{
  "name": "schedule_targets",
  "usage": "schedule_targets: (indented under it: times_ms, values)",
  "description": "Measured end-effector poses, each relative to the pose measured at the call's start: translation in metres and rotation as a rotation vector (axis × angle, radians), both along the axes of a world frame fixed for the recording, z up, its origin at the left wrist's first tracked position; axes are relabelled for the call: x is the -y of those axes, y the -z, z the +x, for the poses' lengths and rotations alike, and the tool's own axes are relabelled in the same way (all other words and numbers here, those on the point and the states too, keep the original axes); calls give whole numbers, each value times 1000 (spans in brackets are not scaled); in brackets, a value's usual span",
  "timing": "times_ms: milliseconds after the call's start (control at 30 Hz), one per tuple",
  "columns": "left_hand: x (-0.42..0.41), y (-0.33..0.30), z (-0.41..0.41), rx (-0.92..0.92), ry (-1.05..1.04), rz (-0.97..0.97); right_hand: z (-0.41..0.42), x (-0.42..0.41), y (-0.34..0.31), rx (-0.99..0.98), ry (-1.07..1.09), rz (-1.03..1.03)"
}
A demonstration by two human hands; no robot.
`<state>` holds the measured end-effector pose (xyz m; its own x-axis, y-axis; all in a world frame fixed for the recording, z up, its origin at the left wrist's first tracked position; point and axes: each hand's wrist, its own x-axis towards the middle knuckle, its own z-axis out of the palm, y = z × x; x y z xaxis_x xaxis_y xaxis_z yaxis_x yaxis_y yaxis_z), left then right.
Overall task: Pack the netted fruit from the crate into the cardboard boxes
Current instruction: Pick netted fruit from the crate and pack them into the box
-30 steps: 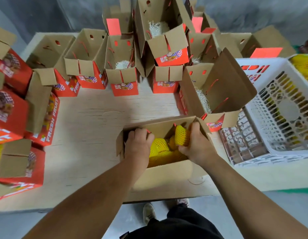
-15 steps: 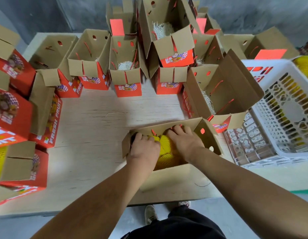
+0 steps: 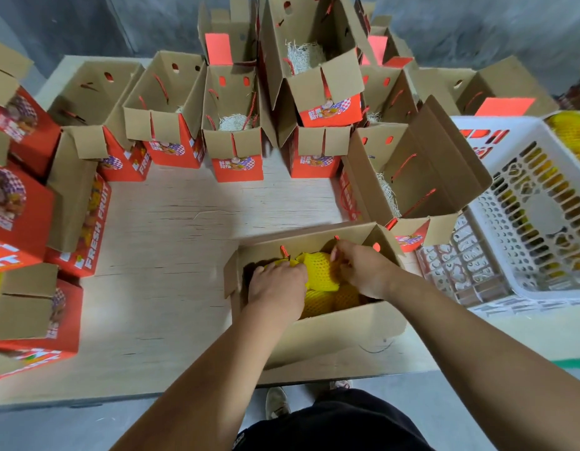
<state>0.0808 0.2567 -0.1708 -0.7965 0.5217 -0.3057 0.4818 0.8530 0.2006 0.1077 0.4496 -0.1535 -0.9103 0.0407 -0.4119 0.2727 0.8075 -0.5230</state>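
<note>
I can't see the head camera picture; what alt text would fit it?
Both hands, left hand and right hand, settle yellow netted fruit into an open cardboard box. More open boxes ring the table; a white crate sits right.

Even bright light, bowed soft edges

Both forearms were bare from the lower edge of the view up to the wrists, with no sleeve, watch, band or glove showing on either. The left hand (image 3: 277,288) and the right hand (image 3: 363,271) wore no rings that could be made out. Below the arms the person wore dark, near-black clothing (image 3: 334,424). A light-coloured shoe (image 3: 277,403) with a pale sole edge showed beneath, and part of a second shoe (image 3: 342,384) beside it.
</note>
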Motion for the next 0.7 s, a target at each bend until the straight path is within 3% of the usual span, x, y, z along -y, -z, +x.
schedule_targets:
  times_ms: [133,400,567,700]
  values:
    - [-18,-14,10,89,-47,144,17,-7,-2,-53,19,-24]
    - [-96,-42,28,205,-192,657,52,-44,-29,-532,161,-197]
    - [-189,-54,41,207,-210,905,69,-123,-43,-752,288,-203]
    - [-293,-59,55,204,-213,1023,81,-215,-48,-781,434,-231]
